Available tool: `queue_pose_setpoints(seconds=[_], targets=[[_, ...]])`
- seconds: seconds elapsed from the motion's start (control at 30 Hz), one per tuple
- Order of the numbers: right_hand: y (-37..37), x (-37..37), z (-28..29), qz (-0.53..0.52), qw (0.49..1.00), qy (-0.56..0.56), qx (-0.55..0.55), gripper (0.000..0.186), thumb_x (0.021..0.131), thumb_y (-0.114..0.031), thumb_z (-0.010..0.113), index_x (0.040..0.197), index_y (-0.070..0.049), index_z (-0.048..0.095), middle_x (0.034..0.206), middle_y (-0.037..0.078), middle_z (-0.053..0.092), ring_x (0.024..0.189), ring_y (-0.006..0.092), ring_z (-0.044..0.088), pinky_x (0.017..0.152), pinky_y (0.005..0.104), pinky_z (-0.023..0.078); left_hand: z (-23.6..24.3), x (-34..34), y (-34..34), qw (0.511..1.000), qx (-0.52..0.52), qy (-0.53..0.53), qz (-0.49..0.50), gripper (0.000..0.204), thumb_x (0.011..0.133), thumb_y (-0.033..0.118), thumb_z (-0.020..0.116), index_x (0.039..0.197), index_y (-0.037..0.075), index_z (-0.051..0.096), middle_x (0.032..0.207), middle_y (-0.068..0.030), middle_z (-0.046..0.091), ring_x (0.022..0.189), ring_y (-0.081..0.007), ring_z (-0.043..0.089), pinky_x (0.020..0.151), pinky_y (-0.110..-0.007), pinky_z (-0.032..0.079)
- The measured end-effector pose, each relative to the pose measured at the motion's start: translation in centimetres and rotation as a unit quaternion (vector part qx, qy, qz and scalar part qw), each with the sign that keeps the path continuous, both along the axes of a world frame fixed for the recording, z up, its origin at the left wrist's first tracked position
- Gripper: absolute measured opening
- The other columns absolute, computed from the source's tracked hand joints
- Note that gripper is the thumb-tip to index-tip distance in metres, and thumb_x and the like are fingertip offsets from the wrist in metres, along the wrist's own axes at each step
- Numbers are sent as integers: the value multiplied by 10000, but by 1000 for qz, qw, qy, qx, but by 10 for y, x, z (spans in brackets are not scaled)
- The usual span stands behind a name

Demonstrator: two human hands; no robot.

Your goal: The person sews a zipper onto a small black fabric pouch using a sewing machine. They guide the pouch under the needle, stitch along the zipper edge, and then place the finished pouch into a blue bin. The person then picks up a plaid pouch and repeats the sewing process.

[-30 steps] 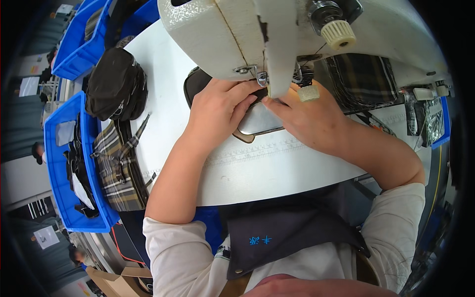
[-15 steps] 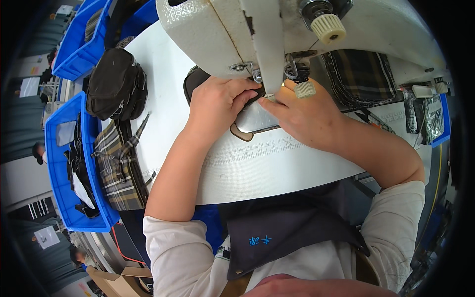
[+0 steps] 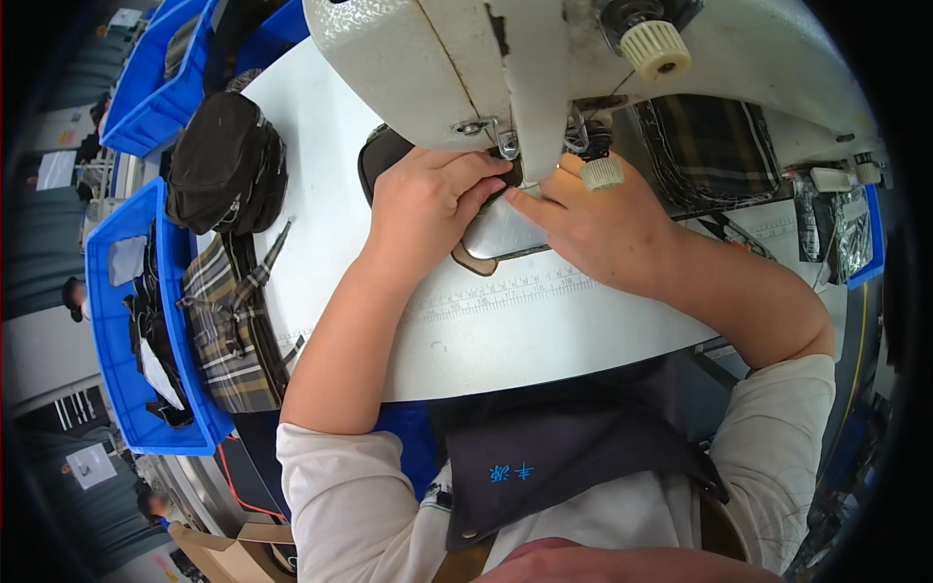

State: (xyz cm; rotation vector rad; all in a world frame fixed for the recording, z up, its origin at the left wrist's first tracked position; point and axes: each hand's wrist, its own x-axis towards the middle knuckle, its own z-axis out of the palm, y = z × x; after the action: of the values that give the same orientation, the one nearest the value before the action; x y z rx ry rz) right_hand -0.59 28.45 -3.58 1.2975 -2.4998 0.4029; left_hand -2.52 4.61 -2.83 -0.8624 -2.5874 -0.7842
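Note:
Beneath the head of a white sewing machine (image 3: 418, 63), a dark fabric piece (image 3: 385, 154) with a rounded edge lies partly covered by my hands. My left hand (image 3: 420, 202) pinches its edge between thumb and fingers, just left of the needle area. From the other side, my right hand (image 3: 610, 225) bends in with thumb and forefinger close to the same edge; a pale knob and the machine hide its other fingers. Both hands are over a shiny metal plate (image 3: 501, 233). A small tan, dark-edged tab (image 3: 474, 262) pokes out at the plate's near side.
A black pouch (image 3: 219, 155) and plaid fabric pieces (image 3: 228, 330) lie at the table's left edge, beside a blue bin (image 3: 107, 360) with dark pieces. Right of the needle is a dark plaid panel (image 3: 709, 151). Ruler markings (image 3: 496, 291) cross the white tabletop (image 3: 466, 360).
Both hands and the dark fabric piece keep almost the same places. Only the view has shifted slightly, with the machine head a little farther right in it.

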Motion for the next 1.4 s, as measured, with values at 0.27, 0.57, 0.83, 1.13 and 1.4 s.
queue_pose_setpoints(seconds=[0.27,0.57,0.83,1.13,1.4], targets=[[-1,-1,-2,-14,1000,20,5,418,833,-141,742,1247,-81,737,854,9,688,885,260,653,826,391,492,1,3,3,1000,-10,15,17,178,859,98,837,1037,100,832,864,-61,752,713,-258,702,653,-362,547],[-4,-6,-2,-33,999,41,3,395,785,-126,764,1179,-103,740,779,36,680,851,261,662,762,390,495,-2,5,10,996,-39,34,76,143,874,164,843,1006,109,836,840,-77,762,712,-270,707,641,-368,547],[-4,-9,-4,-31,999,31,-24,384,761,-102,759,1144,-102,732,809,55,678,858,280,658,775,404,501,-4,4,10,992,-58,14,108,153,869,206,824,1019,184,843,933,-2,776,928,-224,730,741,-356,601],[-4,-11,-5,-27,999,16,-37,412,761,-98,765,1172,-98,732,826,47,675,875,271,651,784,394,500,0,8,9,993,-51,28,99,206,888,230,833,1053,110,799,947,-84,758,881,-299,718,744,-396,575],[-1,-8,-4,-42,999,17,-5,404,793,-141,764,1197,-133,765,803,12,660,891,227,635,787,374,490,27,30,8,988,-90,-101,74,509,790,296,903,1170,83,639,1157,-154,696,1014,-388,673,845,-470,548]])
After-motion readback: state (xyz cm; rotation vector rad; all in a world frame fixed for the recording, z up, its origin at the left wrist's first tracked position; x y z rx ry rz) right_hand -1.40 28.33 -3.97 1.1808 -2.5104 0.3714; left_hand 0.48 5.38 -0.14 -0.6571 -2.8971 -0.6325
